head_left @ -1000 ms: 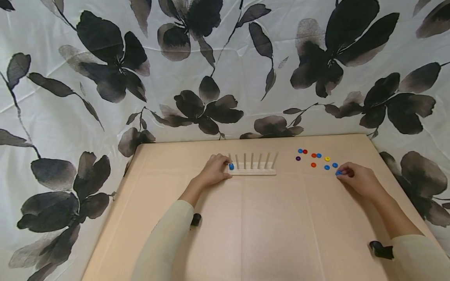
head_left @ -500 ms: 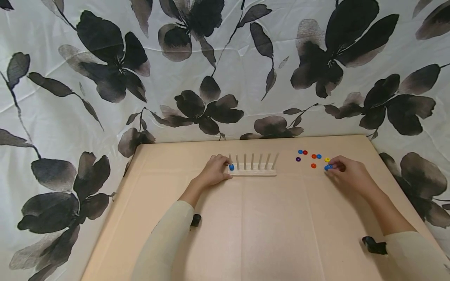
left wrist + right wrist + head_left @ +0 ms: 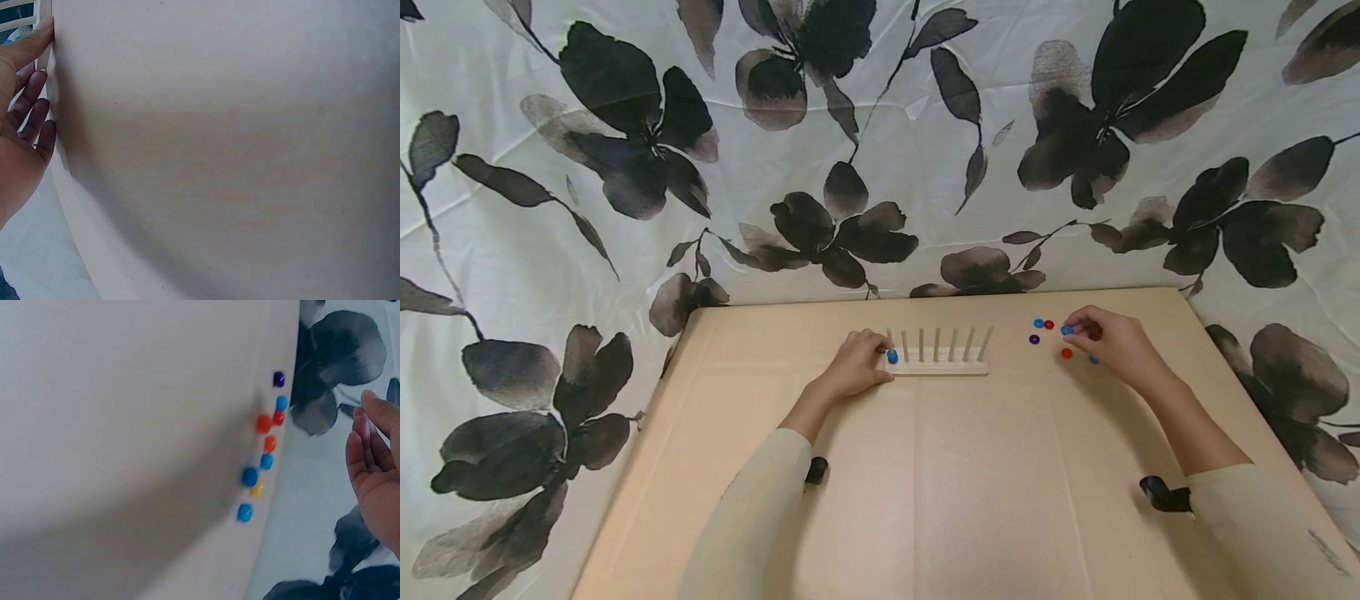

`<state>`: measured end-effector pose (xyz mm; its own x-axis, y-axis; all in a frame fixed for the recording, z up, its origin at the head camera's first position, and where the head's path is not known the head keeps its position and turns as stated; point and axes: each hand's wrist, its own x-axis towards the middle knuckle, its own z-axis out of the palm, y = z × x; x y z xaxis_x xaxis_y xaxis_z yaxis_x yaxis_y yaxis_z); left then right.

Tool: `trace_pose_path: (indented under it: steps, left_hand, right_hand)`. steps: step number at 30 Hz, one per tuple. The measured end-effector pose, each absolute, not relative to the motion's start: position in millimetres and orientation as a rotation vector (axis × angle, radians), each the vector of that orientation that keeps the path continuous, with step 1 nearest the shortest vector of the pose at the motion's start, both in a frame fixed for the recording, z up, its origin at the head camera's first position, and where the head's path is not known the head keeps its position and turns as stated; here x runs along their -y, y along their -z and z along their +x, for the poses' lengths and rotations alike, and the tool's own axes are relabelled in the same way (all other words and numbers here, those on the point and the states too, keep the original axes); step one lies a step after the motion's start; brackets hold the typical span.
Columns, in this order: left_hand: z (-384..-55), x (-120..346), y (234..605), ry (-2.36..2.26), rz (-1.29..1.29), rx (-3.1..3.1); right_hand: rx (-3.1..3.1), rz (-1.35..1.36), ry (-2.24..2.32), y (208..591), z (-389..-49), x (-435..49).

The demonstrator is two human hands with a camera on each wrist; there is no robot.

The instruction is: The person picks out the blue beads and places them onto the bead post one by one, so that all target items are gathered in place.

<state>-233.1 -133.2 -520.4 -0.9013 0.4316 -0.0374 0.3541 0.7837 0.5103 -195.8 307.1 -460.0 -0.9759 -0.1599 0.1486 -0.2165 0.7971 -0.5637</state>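
A pale wooden peg rack point(image 3: 940, 367) with several upright pegs stands on the table. Blue beads point(image 3: 892, 357) sit on its leftmost peg. My left hand point(image 3: 856, 365) grips the rack's left end, its fingers along the wood in the left wrist view. To the right, my right hand point(image 3: 1116, 343) pinches a blue bead point(image 3: 1067, 330) between thumb and fingertips, raised over the loose beads. Around it lie an orange bead point(image 3: 1067, 353), a purple bead point(image 3: 1033, 339) and a red bead point(image 3: 1048, 325). The hand hides some beads in the head view; a yellow bead point(image 3: 257, 488) shows in the right wrist view.
The beige tabletop point(image 3: 985, 483) has its back edge just behind the rack and beads. A white cloth point(image 3: 955, 192) with dark flowers hangs behind it. A black wrist strap piece point(image 3: 1165, 495) juts from the right sleeve.
My right hand has moved left and away from me with the blue bead, from the right end of the loose beads to above them. My left hand stays on the rack.
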Motion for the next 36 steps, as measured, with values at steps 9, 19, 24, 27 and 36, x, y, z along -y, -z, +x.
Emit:
trace_pose_path:
  steps: [9,19,24,27,36]
  left_hand:
    - [-231,133,514,-0.767,0.620,-2.818]
    - [-235,135,517,-0.765,0.628,-2.801]
    - [-236,134,518,-0.766,0.622,-2.803]
    - [-236,134,518,-0.755,0.620,-2.811]
    - [-237,134,519,-0.751,0.621,-2.811]
  right_hand:
    - [2.867,0.415,-0.977,438,-209,-265]
    - [2.784,0.571,-1.016,421,-227,-214]
    - [2.757,0.638,-1.046,416,-233,-189]
    - [2.752,0.676,-1.059,414,-236,-175]
    - [2.743,0.786,-1.076,414,-240,-139]
